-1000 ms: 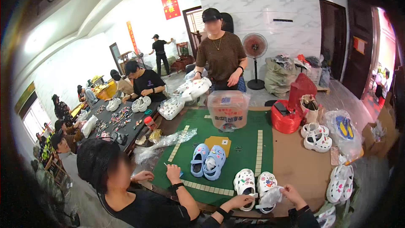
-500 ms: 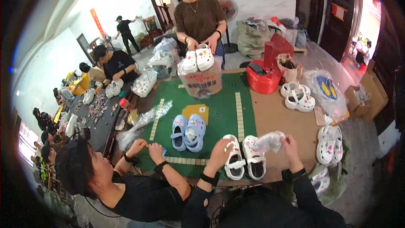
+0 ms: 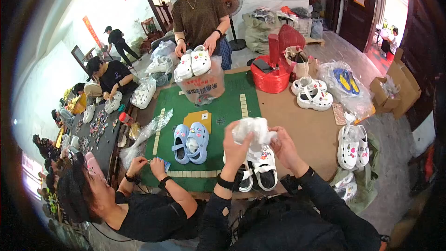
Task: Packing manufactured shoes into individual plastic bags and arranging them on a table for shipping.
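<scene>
Between my two hands is a crumpled white plastic wad (image 3: pixel 252 129), lifted above a pair of white clogs (image 3: pixel 267 167) with colourful charms. My left hand (image 3: pixel 236 151) curls round the wad's left side and covers part of the left clog. My right hand (image 3: pixel 285 151) grips its right edge with the fingertips. The clogs stand side by side at the table's front edge, their dark insoles toward me. Left of them, a pair of light blue clogs (image 3: pixel 199 142) with charms stands on the green mat (image 3: pixel 223 146).
A co-worker at my left works with a thin item (image 3: pixel 148 160). Another person across the table handles white clogs (image 3: pixel 200 61) on a plastic bag (image 3: pixel 209 86). Right are white clogs (image 3: pixel 316 98), more clogs (image 3: pixel 349 151), a red tub (image 3: pixel 269 81) and bagged blue-yellow footwear (image 3: pixel 346 81).
My left hand has come off the white clog and joined my right hand on the plastic wad. My right hand has moved left with it, over the clogs. The whole view has shifted slightly.
</scene>
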Available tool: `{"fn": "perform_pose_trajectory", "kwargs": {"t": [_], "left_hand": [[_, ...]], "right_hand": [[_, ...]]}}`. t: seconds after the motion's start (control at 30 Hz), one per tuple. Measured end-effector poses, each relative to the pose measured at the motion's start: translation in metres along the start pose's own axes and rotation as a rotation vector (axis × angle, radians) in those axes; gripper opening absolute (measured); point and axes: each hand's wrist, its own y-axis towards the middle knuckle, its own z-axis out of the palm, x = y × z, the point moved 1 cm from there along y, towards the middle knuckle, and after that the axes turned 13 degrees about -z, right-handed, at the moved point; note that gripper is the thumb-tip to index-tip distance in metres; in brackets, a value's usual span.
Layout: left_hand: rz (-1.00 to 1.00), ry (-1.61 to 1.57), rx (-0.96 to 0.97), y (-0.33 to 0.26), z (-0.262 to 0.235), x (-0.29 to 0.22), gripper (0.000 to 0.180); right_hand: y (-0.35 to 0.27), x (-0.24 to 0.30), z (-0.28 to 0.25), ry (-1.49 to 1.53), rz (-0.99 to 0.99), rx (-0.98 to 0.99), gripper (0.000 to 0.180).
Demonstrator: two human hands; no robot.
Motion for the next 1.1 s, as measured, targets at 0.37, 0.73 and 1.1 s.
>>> {"fn": "perform_pose_trajectory", "kwargs": {"t": [0.37,0.73,1.1], "left_hand": [[0.041,-0.258,-0.177,0.006,0.021,-0.042,0.045],[1.066,0.655,-0.038,0.006,0.032,-0.037,0.046],[1.057,0.688,0.163,-0.009,0.038,-0.045,0.046]], "right_hand": [[-0.032,-0.025,0.024,-0.539,0.409,0.917,0.045],[-0.047,-0.017,0.033,-0.594,0.622,0.839,0.031],[-0.037,0.003,0.016,-0.768,0.368,0.819,0.06]]}}
